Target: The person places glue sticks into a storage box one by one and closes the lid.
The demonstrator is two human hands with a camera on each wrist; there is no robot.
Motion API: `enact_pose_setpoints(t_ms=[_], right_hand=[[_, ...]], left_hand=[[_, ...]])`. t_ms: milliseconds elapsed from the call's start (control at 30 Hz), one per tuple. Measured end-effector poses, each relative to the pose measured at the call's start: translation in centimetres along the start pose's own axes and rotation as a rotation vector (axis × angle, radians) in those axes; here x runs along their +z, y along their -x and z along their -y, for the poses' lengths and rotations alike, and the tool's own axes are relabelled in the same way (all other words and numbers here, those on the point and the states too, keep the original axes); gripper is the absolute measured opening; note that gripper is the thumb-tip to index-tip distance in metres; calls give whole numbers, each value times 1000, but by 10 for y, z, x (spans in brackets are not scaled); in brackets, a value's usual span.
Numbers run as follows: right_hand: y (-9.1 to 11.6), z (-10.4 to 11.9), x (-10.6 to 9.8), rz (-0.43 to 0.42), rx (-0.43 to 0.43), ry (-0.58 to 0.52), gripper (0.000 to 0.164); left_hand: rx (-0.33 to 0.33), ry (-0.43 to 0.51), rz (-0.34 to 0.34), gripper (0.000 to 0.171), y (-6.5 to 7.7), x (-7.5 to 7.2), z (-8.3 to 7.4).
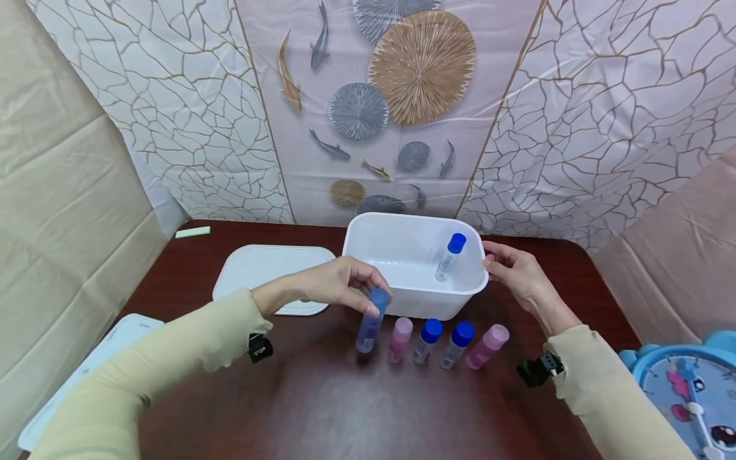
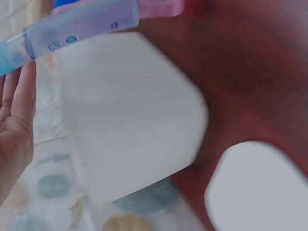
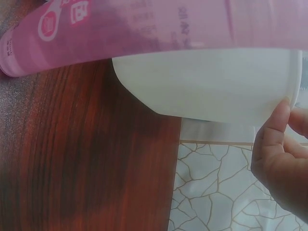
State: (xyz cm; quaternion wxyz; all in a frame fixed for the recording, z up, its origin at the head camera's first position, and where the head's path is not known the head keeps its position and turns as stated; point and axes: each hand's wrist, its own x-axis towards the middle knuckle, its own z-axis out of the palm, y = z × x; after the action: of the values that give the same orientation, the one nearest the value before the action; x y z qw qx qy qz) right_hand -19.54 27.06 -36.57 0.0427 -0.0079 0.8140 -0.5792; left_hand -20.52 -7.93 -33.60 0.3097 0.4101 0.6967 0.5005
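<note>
My left hand (image 1: pixel 339 282) pinches the light-blue cap of a translucent blue bottle (image 1: pixel 369 329), upright just in front of the white bin (image 1: pixel 425 303). In the left wrist view the same blue bottle (image 2: pixel 82 29) crosses the top corner, its cap at the fingertips. At the bin's right end my right hand (image 1: pixel 520 275) grips the rim between thumb and fingers, as the right wrist view also shows. Inside the bin a clear bottle with a dark-blue cap (image 1: pixel 451 257) stands leaning. To the right of the held bottle are a small pink bottle (image 1: pixel 399 342), two clear blue-capped bottles (image 1: pixel 427 342) and another pink bottle (image 1: pixel 487 347).
A white lid (image 1: pixel 270 265) lies left of the bin on the dark wood table (image 1: pixel 322 409). Farther left are a pale green strip (image 1: pixel 192 232) and a white board (image 1: pixel 92 364). A blue toy clock (image 1: pixel 684 390) stands at the right edge. Patterned cloth hangs behind.
</note>
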Motion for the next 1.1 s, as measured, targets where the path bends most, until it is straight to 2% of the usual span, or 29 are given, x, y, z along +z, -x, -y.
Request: enact_pose_setpoints(t_ms=[167, 333, 500, 700, 767, 833, 967, 1100], right_hand=[[2, -1, -3, -6, 9, 21, 52], [2, -1, -4, -7, -3, 14, 51], [3, -2, -5, -10, -6, -4, 51], [4, -3, -5, -12, -2, -5, 50], [3, -2, -4, -8, -1, 7, 51], [3, -1, -3, -4, 1, 16, 51], [3, 2, -2, 0, 7, 13, 51], [3, 3, -2, 9, -3, 2, 50]], left_hand=[[46, 5, -35, 31, -9, -18, -34], [79, 78, -119, 32, -24, -33, -65], [77, 131, -229, 33, -44, -40, -80], [59, 170, -383, 35, -75, -30, -74], [55, 142, -433, 35, -86, -25, -68], [47, 76, -460, 34, -98, -18, -62], [-10, -75, -444, 32, -119, -5, -50], [-72, -122, -415, 32, -135, 7, -39]])
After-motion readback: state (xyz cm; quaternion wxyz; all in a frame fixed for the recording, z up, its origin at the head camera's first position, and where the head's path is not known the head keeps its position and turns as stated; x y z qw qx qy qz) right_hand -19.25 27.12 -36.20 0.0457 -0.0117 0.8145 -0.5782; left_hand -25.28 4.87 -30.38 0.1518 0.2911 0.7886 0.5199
